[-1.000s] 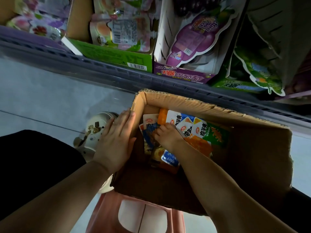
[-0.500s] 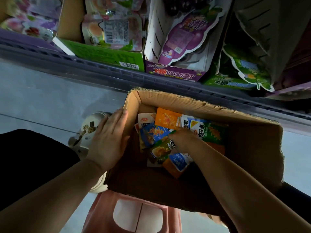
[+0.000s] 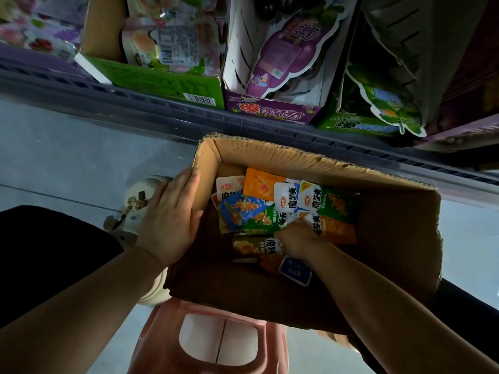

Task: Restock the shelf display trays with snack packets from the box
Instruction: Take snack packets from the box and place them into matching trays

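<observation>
**Box liable to shift on the stool while packets are dug out**

At the left, the left hand (image 3: 168, 220) is laid flat against the outer left wall of the open brown cardboard box (image 3: 297, 155). Its grip is open, straight fingers are pressed to the card, and nothing is held. The box is perched on a pink plastic stool (image 3: 210, 344), and its base appears to overhang the seat. If that bracing is eased, the box could be shoved sideways or tipped by the rummaging, and its contents spilled onto the grey floor (image 3: 67, 157).

Inside the box, a loose heap of small glossy snack packets (image 3: 260, 183) in orange, blue, green and white is piled toward the far left corner, overlapped at all angles. The right hand (image 3: 298, 240) is sunk into the heap's near edge with fingers curled downward. The fingertips are hidden among the packets, so it cannot be told whether the grip is closed on one. Since the packets are slick and interleaved, several could be dragged up together and some dropped, or flavours could be mixed in the dim light.

On the shelf above, a green cardboard display tray (image 3: 162, 79), a purple one (image 3: 270, 109) and a further green one (image 3: 353, 125) are already occupied by larger packs. The tray meant for these packets cannot be identified, so misplacement is a risk.
</observation>
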Demonstrator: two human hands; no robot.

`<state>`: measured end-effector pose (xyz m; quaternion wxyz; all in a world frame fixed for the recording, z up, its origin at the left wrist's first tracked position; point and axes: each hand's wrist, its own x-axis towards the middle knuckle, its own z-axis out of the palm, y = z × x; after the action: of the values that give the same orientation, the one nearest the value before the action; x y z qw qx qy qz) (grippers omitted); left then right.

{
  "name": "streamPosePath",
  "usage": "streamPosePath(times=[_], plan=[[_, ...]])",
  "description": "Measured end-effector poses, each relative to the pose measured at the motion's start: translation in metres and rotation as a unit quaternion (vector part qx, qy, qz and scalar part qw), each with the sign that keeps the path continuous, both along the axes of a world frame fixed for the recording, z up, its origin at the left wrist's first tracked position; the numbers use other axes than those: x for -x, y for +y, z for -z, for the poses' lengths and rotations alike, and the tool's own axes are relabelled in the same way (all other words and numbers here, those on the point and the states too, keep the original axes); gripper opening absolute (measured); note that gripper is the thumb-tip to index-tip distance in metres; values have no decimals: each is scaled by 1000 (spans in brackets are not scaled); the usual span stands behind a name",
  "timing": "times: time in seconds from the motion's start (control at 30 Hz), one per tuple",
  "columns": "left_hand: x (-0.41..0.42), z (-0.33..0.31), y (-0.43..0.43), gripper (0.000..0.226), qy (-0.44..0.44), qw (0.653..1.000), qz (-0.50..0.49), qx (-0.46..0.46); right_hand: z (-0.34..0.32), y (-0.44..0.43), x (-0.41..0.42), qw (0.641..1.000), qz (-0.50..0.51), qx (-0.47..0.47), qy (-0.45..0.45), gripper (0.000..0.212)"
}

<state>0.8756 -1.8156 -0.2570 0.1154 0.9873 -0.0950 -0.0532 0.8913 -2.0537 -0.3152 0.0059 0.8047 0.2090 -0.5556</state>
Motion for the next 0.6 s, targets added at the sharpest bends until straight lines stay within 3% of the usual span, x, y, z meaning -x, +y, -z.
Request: streamPosePath(times=[0.07,0.2,0.3,0.37,0.43,0.5,0.6], plan=[[1,0,-1,59,1,1000,-9,-8,0,3,0,996,81,-24,4,16],[1,-2,-2,59,8,1000,-18,-3,-8,-7,-20,965,258,-55,-1,36],[0,-4,-3,59,14,1000,-10,5,-20,-28,-35,940,339,-46,-5,11],[1,-5,-3,60,23,1000,-8,13,-23,-43,-38,947,316,10,-48,43],[2,-5,-3,61,36,999,-16,20,-24,-52,-35,953,268,68,-127,59],[2,-4,-3,62,38,999,-20,14,-23,-54,-29,954,206,88,-200,66],[1,-1,-3,61,28,999,-15,-1,-15,-43,-12,964,116,26,-236,72]])
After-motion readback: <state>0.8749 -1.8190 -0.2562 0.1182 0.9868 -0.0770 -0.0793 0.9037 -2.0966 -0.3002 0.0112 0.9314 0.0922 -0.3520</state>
